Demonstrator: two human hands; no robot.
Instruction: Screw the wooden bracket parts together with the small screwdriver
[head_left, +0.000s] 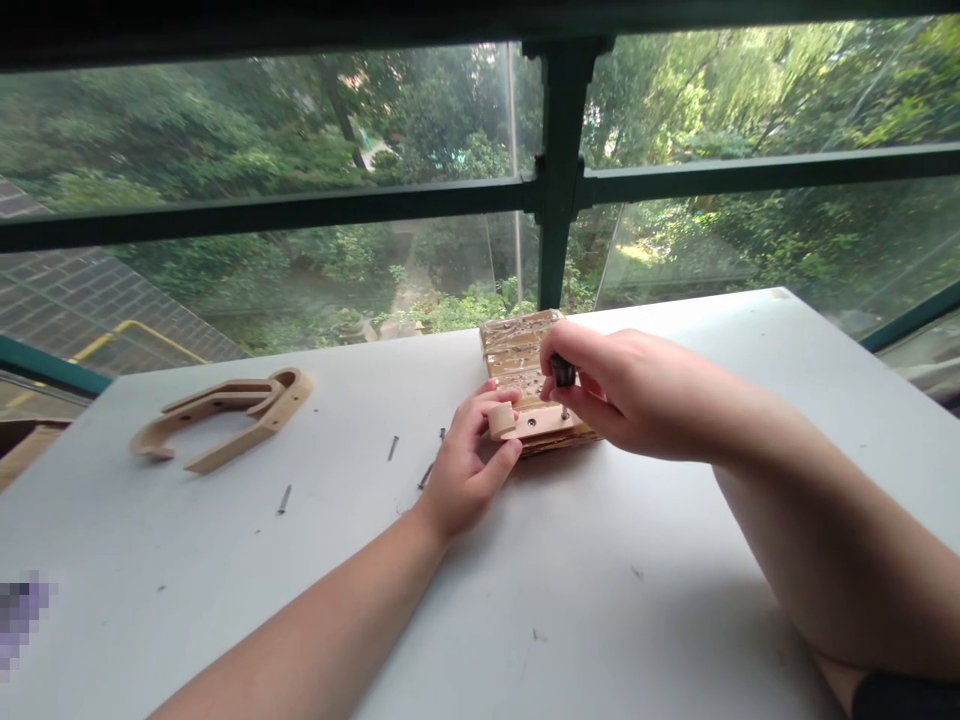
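Head view: at centre frame, the right grip (607, 385) is closed round a dark tool handle (562, 371); the left grip (474, 462) pinches the curved end of a wooden piece (547, 422). Judged risks: tilted pressure could cause slipping; weak holding, twisting. The piece is pale, smooth, holed; the block (519, 352) beneath, brown, ragged, ridged.

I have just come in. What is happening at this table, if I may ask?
A person's left hand holds the curved end of a hooked wooden piece against a tan block. The right hand grips a dark-handled screwdriver, roughly upright over the piece's flat part. Whether its tip meets a screw is too small to tell. Loose screws and more curved wooden pieces lie on the white table to the left.
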